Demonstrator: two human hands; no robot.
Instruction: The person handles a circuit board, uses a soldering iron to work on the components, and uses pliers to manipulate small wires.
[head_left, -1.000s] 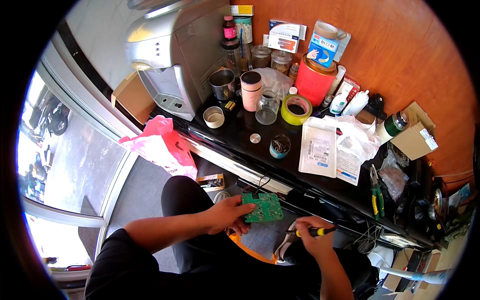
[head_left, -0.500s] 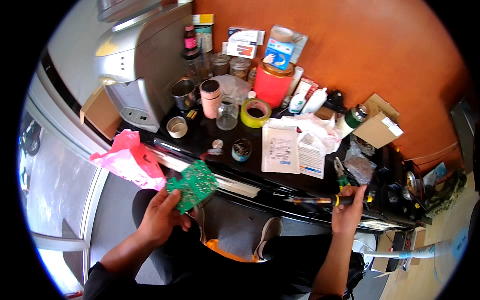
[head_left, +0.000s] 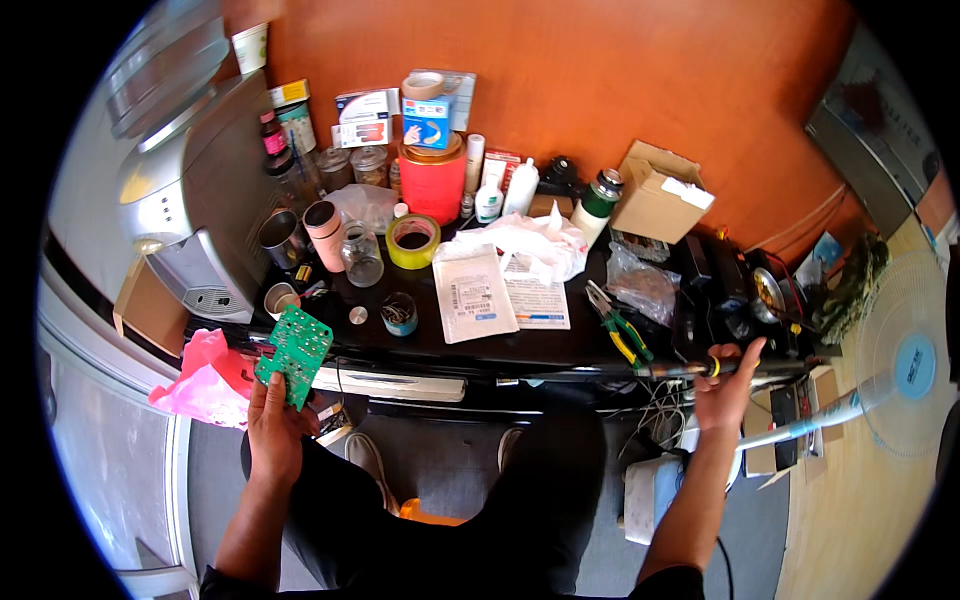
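From where I sit at the remote end, the thin, flat green circuit board (head_left: 300,352) lies between eight and nine o'clock of my head view, held up in front of the glossy black desk (head_left: 550,347). I judge it light and stiff, not very slippery, but fragile: the solder points dotted over its face could scratch or snap if squeezed, so I'd take hold by the bare rim only. The left hand (head_left: 274,440) does roughly that, its digits pinched together on the board's near edge, nearly closed because the board is so thin (I cannot tell how the fingers behind it sit). Between three and four o'clock, the right hand (head_left: 722,395) is curled around a slim pen-shaped tool with a yellow-and-black handle (head_left: 713,367), thumb jutting outward, and the tool's thin shaft points toward nine o'clock. Just inward of that, on the desk, lie metal pliers with green-and-yellow handles (head_left: 628,338), touched by neither hand as far as I can see. A crumpled pink plastic bag (head_left: 205,378) sits just beyond the board toward nine.
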